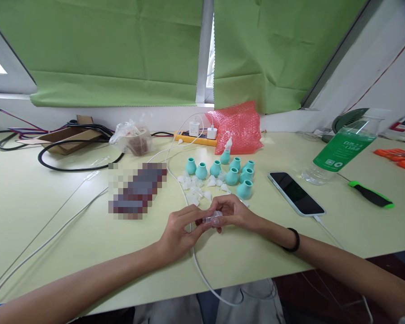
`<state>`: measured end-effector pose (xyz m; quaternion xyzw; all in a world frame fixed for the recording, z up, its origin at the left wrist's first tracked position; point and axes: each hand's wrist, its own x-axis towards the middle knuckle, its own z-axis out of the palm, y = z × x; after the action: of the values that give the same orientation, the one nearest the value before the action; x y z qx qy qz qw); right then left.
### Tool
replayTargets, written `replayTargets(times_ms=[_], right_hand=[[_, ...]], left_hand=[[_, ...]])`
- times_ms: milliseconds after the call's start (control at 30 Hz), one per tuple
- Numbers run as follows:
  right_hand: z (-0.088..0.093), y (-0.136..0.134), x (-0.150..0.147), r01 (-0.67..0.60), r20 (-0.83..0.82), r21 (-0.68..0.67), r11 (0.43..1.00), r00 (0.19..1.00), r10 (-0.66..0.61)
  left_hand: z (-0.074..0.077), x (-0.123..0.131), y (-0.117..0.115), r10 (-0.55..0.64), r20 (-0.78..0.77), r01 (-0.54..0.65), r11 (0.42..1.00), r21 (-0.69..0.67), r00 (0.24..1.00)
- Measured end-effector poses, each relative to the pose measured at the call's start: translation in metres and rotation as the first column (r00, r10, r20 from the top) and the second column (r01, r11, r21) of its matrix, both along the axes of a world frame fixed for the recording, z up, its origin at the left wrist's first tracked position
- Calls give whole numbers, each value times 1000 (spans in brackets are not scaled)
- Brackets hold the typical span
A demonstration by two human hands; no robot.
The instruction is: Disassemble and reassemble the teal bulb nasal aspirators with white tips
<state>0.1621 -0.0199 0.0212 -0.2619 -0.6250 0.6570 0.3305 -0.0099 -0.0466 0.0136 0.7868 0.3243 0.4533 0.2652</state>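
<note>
Above the front part of the table, my left hand (180, 231) and my right hand (238, 213) meet around a small clear plastic piece (213, 219). Fingers of both hands are closed on it, the left at its left end and the right around its rounder end. Just beyond them stand several teal squeeze bulbs (245, 190) with open necks. One bulb at the back (225, 156) carries a whitish pointed tip (228, 144). Loose translucent plastic pieces (195, 192) lie scattered among the bulbs and in front of them.
A white cable (202, 274) runs beneath my hands. To the right lie a phone (297, 193), a tilted bottle (344, 146) and a green-black screwdriver (371, 193). Pink bubble wrap (239, 128), a power strip (199, 139) and bagged tape (137, 140) sit at the back. Left is a pixelated object (138, 191).
</note>
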Motion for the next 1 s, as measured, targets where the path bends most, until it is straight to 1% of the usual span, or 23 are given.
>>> replayTargets(times_ms=[100,167,367,533,633,900,1000], right_hand=[[-1,1,1,-32,-24,-79,996,999,31],[-2,1,1,-47,-29,-97,994,999,44],[-8,3,3,-38,-53,-56,998,998,35],[-11,5,4,-54,-45,-62,997,998,51],[-9,4,4,-48,-36,-65,997,998,46],[-1,0,3,14,38,-6,1000,999,-14],[-2,-1,3,7,33,-13,1000,999,-7]], left_hand=[[-2,-1,-1,-42,-15,43,997,61,999],[-2,-1,-2,-49,-24,51,995,81,998],[2,2,-2,24,-3,-24,1000,12,1000],[1,2,-1,44,-16,-45,999,-23,999],[0,2,-1,34,-22,-34,999,-8,999],[-4,-1,-2,28,-77,-23,998,57,997],[-4,-2,-2,-13,-115,24,995,100,993]])
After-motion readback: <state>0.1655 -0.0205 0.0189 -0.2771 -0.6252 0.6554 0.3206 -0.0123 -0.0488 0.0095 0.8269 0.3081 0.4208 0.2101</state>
